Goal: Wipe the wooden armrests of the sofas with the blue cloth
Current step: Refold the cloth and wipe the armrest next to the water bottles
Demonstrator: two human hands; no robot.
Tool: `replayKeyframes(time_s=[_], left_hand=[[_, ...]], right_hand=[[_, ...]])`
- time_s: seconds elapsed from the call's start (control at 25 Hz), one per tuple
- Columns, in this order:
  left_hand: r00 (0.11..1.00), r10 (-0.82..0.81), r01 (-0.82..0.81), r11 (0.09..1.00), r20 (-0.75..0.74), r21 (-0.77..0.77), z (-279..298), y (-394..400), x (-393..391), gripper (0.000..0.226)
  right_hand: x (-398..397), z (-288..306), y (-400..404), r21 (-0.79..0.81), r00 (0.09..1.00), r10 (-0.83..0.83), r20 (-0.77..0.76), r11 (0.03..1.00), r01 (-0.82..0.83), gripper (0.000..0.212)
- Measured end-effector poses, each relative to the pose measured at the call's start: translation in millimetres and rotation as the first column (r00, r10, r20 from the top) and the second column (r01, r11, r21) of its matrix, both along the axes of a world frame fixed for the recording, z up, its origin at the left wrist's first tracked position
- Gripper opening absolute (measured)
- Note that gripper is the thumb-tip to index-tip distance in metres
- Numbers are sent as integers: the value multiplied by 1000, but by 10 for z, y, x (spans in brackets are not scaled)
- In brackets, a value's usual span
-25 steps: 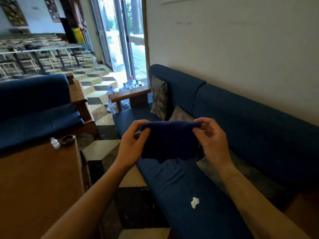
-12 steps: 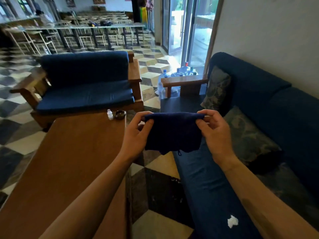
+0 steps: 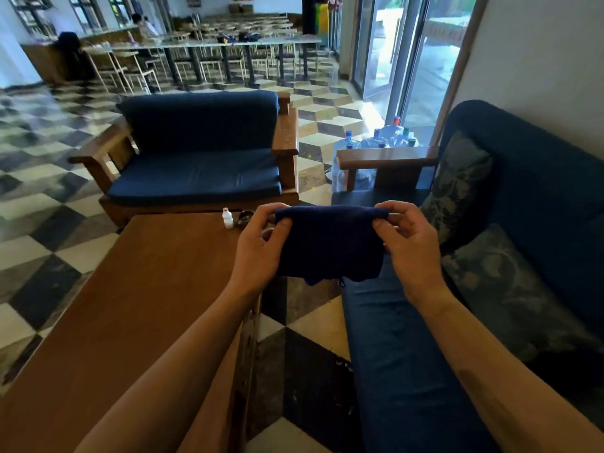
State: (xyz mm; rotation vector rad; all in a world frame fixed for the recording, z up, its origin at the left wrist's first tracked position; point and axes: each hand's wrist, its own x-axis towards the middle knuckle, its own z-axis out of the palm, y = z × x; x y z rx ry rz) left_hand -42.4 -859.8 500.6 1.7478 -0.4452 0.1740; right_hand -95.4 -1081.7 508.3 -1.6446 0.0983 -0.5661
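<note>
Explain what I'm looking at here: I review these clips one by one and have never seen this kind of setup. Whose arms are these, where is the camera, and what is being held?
There is no machine: a person wears one wide-angle camera on the head, looking forward and down, so the two bare arms are the wearer's own. The left hand and right hand each pinch an upper corner of a dark blue cloth, which hangs between them in the air. Below on the left is a brown wooden table with a small white bottle and a small dark dish at its far edge. On the right runs a long blue sofa with a wooden armrest at its far end. Opposite stands a smaller blue sofa with wooden arms. No armrest is being wiped yet.
</note>
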Motion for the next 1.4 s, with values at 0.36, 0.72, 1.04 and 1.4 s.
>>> replayKeyframes(time_s=[0.36,0.72,1.04,1.4], left_hand=[[998,44,-45,999,-43,-18,-16,-451,763,22],[995,74,-75,997,-67,-4,-306,-127,2133,23],[995,11,-12,1000,-99,-3,-345,141,3572,21],[988,-18,15,1000,-155,-25,-424,-45,4929,20]], right_hand=[[904,-27,-478,9,997,67,-42,998,-67,20],[2270,-238,-189,-32,991,91,-100,995,-95,19],[3528,-270,142,-43,994,1,-113,999,-6,20],[4834,-383,27,-36,992,-59,-111,998,55,21]])
